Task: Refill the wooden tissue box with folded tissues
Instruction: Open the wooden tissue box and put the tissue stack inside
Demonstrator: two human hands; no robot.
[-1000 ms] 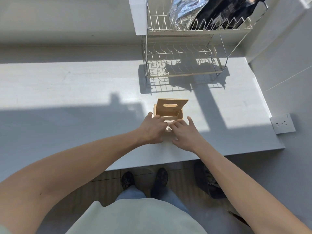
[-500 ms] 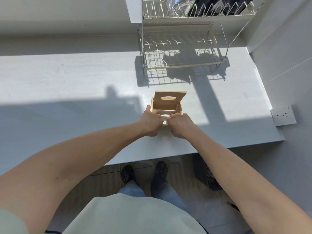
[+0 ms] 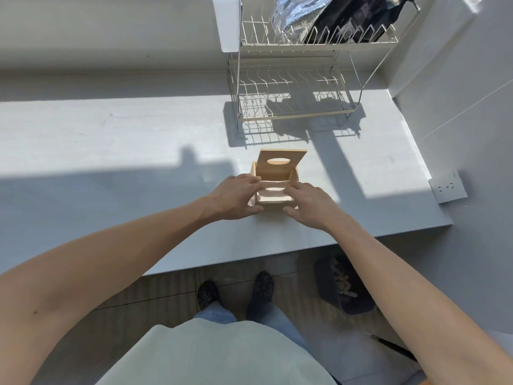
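Note:
A small wooden tissue box stands on the grey counter near its front edge. Its lid, with an oval slot, is tipped up at the back. Pale folded tissues lie inside, lit by the sun. My left hand clasps the box's left side, fingers over the rim and thumb at the front corner. My right hand clasps the right side the same way, its fingertips reaching over the rim onto the tissues.
A two-tier wire dish rack stands behind the box, with a silver foil bag and a black bag on top. A wall with a socket closes off the right. A dark bin sits under the counter.
My hands have moved apart from the middle of the box opening to its two sides, so the tissues inside now show. The box has stayed in place.

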